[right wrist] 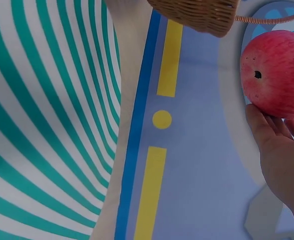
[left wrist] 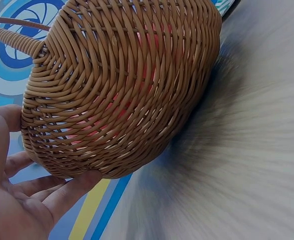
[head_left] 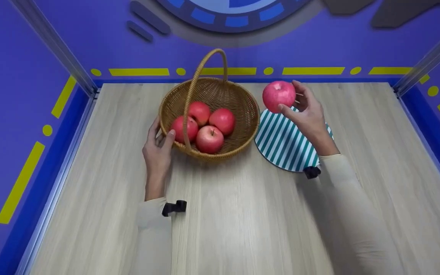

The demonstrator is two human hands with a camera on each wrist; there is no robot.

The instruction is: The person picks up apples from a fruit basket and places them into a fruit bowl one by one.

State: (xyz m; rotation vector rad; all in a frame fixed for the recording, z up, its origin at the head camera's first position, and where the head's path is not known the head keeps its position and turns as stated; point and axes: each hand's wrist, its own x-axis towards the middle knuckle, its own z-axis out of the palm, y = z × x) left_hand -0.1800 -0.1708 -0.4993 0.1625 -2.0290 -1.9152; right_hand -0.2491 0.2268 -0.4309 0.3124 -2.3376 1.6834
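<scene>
A brown wicker basket (head_left: 243, 141) with a tall arched handle stands left of centre in the head view, holding several red apples (head_left: 209, 139). My left hand (head_left: 158, 151) grips its left rim, thumb over the edge and fingers against the outer weave, as the left wrist view of the basket (left wrist: 121, 90) shows. In my right hand (head_left: 308, 114) a red apple (head_left: 279, 96) is held between thumb and fingers, raised above the far part of a green-and-white striped round mat (head_left: 285, 141). The right wrist view shows this apple (right wrist: 277, 75) from its underside, dark pit visible.
The light wood table (head_left: 227, 214) reaches up to a blue back wall (head_left: 136, 53) with yellow marks. Side walls with metal posts (head_left: 57, 46) enclose it left and right. The basket's handle (head_left: 197, 76) arches high over the apples, and the mat lies close to the basket's right side.
</scene>
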